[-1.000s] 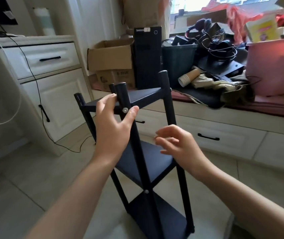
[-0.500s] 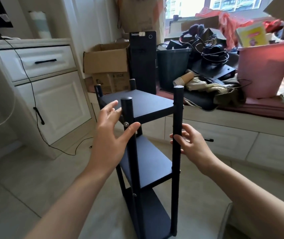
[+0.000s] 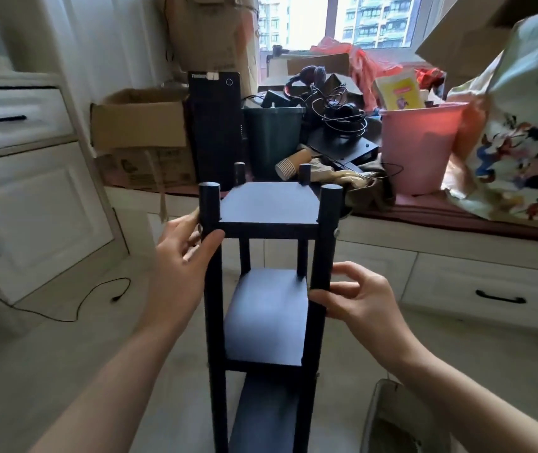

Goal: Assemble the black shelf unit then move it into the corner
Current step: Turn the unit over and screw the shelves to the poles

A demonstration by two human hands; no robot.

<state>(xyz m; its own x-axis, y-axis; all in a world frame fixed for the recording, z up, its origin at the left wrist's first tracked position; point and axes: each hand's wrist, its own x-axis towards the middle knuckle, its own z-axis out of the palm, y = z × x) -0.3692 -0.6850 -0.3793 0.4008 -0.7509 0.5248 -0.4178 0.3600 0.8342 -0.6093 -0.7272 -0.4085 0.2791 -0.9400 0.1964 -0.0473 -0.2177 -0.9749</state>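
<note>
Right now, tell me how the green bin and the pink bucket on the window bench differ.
The green bin is dark, narrower and boxy; the pink bucket is pale, wider and round. The bin stands beside the black computer tower; the bucket stands against the patterned bag. A yellow packet pokes up behind the bucket's rim. Both stand upright.

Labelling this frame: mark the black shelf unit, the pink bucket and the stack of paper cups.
black shelf unit (image 3: pixel 269 209), head view, on the top shelf board.
pink bucket (image 3: pixel 419 148), head view, on its front wall.
stack of paper cups (image 3: pixel 292 163), head view, mid-stack.
</note>
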